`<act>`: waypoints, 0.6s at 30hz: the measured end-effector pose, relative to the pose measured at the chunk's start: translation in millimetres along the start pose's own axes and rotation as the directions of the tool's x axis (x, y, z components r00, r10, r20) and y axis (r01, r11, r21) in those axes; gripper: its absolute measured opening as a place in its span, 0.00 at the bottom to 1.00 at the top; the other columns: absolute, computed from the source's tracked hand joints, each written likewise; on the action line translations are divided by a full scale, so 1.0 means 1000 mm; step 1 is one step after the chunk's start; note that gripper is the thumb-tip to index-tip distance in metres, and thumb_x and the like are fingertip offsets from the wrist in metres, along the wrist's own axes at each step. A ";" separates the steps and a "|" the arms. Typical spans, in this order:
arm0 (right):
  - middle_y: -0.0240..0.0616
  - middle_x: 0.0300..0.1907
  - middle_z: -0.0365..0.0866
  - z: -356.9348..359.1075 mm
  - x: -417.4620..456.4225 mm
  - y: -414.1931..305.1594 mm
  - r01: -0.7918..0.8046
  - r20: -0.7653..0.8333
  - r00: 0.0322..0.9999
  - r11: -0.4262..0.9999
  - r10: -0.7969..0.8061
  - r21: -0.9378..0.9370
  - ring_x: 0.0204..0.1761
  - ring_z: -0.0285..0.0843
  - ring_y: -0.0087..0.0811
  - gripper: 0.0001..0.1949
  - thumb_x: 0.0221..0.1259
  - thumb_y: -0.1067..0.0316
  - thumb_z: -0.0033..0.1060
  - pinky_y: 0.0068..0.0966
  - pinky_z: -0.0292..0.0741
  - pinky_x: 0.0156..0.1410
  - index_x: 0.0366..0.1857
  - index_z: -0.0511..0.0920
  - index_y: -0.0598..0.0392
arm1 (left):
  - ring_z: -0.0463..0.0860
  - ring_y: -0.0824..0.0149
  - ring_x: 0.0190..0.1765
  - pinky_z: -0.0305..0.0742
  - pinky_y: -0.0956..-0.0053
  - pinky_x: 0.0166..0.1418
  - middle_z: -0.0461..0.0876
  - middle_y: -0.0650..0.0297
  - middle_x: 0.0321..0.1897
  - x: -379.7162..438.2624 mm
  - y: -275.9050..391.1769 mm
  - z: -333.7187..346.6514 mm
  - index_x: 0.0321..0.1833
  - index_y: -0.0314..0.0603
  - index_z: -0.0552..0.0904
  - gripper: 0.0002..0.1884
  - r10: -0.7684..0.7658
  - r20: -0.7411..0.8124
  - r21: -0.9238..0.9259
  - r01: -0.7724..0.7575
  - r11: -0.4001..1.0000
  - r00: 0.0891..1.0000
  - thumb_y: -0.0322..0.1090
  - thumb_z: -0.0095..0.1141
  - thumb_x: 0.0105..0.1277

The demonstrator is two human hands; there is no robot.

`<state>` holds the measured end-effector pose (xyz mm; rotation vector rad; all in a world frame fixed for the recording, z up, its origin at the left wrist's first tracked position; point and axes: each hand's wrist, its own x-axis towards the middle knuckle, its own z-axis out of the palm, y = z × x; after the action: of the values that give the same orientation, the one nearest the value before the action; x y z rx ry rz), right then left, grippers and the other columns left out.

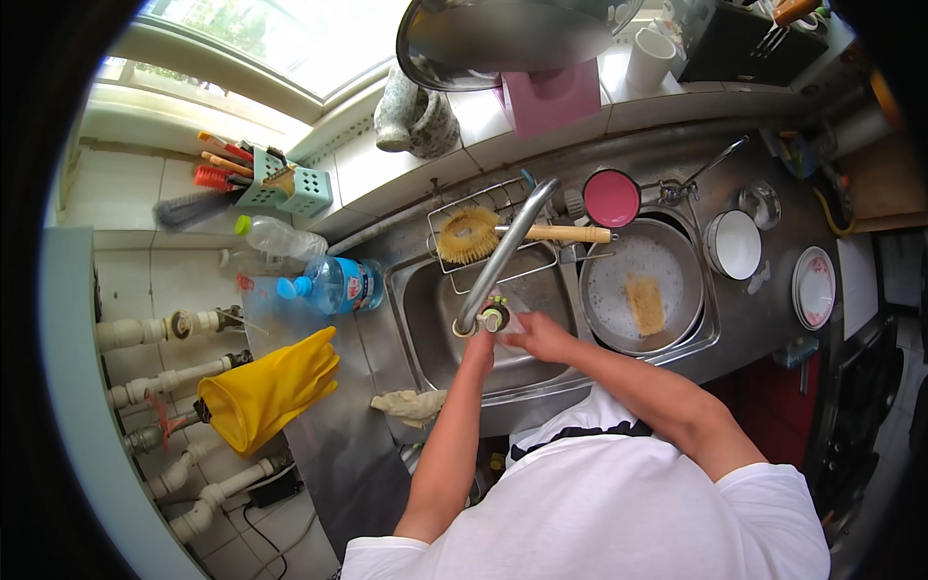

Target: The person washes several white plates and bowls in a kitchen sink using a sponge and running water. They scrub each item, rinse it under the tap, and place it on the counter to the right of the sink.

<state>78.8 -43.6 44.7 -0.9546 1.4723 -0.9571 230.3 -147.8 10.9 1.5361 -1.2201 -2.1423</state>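
My right hand (542,338) is over the left sink basin (435,326), its fingers on a pale see-through object (512,322) that is too blurred to name. Close by on the left, my left hand (479,353) is under the end of the curved metal faucet (507,250). Its fingers are mostly hidden by the spout and its green-and-white nozzle (495,317). Behind the hands, a round bristle brush (467,234) with a wooden handle lies on a wire rack (453,279) across the basin.
A metal basin (591,297) of sudsy water with a tan sponge (645,304) sits at right. White bowls (734,245), patterned dishes (813,288) and a pink round item (612,198) are around it. At left are a blue-capped bottle (341,283), yellow gloves (268,391) and a cloth (409,407).
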 end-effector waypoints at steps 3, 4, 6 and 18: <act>0.36 0.46 0.88 -0.009 0.006 -0.021 -0.243 0.009 0.955 0.765 0.296 0.597 0.47 0.86 0.32 0.15 0.71 0.61 0.66 0.34 0.81 0.53 0.53 0.82 0.59 | 0.73 0.66 0.68 0.69 0.65 0.69 0.75 0.67 0.67 0.024 -0.002 -0.010 0.72 0.54 0.74 0.25 -0.040 0.125 -0.035 0.044 0.998 0.991 0.54 0.49 0.78; 0.37 0.48 0.87 -0.009 0.006 -0.024 -0.219 0.015 0.947 0.612 0.320 0.760 0.49 0.86 0.33 0.15 0.72 0.61 0.64 0.34 0.81 0.55 0.54 0.81 0.59 | 0.74 0.67 0.67 0.69 0.66 0.69 0.76 0.67 0.67 0.031 -0.007 -0.019 0.72 0.53 0.74 0.24 -0.079 0.151 -0.091 0.093 0.991 0.985 0.53 0.49 0.79; 0.42 0.56 0.83 -0.014 0.012 -0.023 -0.131 0.010 0.934 0.318 0.356 0.939 0.56 0.84 0.34 0.17 0.75 0.64 0.60 0.34 0.80 0.63 0.60 0.76 0.62 | 0.75 0.67 0.65 0.69 0.67 0.69 0.77 0.66 0.66 0.034 -0.013 -0.020 0.72 0.51 0.74 0.24 -0.003 0.154 -0.181 0.031 0.983 0.988 0.51 0.48 0.79; 0.50 0.43 0.88 0.021 0.030 -0.013 -0.080 -0.124 0.989 0.997 0.082 0.024 0.48 0.87 0.46 0.10 0.66 0.71 0.57 0.38 0.81 0.52 0.48 0.83 0.58 | 0.77 0.64 0.64 0.70 0.64 0.70 0.79 0.62 0.62 -0.036 0.016 0.051 0.70 0.42 0.73 0.24 0.089 -0.203 -0.443 -0.172 0.880 0.975 0.49 0.47 0.79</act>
<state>97.7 -77.7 44.2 -0.8270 1.5918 -0.9848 197.1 -111.2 51.8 1.3530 -0.6694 -1.9690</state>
